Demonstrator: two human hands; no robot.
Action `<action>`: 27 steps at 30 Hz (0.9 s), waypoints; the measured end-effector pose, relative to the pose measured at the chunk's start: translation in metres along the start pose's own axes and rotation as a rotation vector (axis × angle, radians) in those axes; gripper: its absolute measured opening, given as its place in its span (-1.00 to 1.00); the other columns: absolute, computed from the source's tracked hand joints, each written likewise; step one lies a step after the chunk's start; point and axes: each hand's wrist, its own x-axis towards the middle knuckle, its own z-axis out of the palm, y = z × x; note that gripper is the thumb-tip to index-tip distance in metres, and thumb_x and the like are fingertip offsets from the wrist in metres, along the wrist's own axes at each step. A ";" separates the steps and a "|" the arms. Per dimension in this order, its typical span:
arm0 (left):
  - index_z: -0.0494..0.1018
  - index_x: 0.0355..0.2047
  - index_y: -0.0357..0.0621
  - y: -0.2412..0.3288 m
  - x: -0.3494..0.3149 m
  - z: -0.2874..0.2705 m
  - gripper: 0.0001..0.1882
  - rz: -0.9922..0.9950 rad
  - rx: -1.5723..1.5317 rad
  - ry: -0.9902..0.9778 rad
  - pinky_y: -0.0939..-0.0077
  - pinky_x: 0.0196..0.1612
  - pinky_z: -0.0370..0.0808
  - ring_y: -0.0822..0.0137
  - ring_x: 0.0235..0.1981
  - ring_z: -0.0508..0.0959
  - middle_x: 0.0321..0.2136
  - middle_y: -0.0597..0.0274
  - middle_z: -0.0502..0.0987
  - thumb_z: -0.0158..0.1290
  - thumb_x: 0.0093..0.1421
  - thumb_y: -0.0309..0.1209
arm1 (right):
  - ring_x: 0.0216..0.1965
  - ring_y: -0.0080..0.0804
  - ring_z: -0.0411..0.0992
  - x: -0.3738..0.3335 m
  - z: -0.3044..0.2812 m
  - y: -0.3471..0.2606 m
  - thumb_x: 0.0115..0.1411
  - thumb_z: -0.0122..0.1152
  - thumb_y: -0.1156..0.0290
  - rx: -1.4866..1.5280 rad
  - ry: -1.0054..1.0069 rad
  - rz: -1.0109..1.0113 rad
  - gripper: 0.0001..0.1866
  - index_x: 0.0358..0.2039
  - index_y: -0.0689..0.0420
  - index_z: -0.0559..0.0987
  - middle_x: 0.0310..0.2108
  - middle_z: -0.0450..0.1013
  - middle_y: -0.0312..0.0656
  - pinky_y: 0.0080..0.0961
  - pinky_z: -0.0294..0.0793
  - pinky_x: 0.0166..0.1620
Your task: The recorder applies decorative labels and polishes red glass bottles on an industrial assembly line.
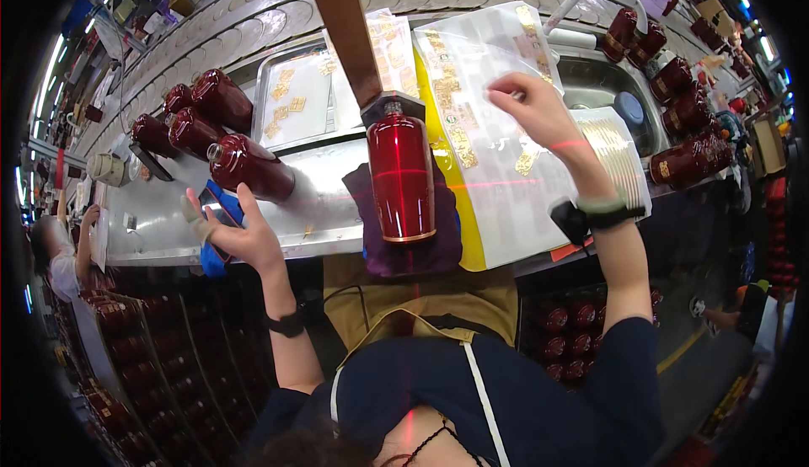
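A glossy dark red bottle [401, 172] lies on a dark purple cloth [361, 182] in front of me, its neck toward a brown upright post [339, 21]. Crossed red light lines fall on it. My left hand [244, 235] is open, palm up, fingers spread, left of the bottle. Under and beside its fingers lies a blue item with a dark flat face [221, 206]; its kind is unclear. My right hand [533, 113] is closed in a pinch above white sheets [497, 206] bearing gold decals [462, 143]. What its fingertips hold, if anything, is too small to make out.
Several red bottles [253, 168] lie on the metal counter at left, near a tray [295, 101] of gold decals. A yellow sheet [472, 240] lies under the white sheets. At right are a sink [590, 88] and more red bottles [691, 162]. A conveyor [253, 25] runs behind.
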 end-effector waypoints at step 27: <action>-0.13 0.50 -0.32 0.086 -0.084 0.008 0.39 -0.094 -0.619 -1.128 0.31 0.15 0.52 0.08 0.09 0.61 0.16 -0.15 0.52 0.59 -0.21 -0.41 | -0.41 -0.49 0.50 0.015 -0.064 0.061 0.22 0.34 0.32 -0.269 0.083 0.148 -0.76 -0.25 0.24 0.70 -0.45 0.61 -0.20 -0.47 0.47 -0.28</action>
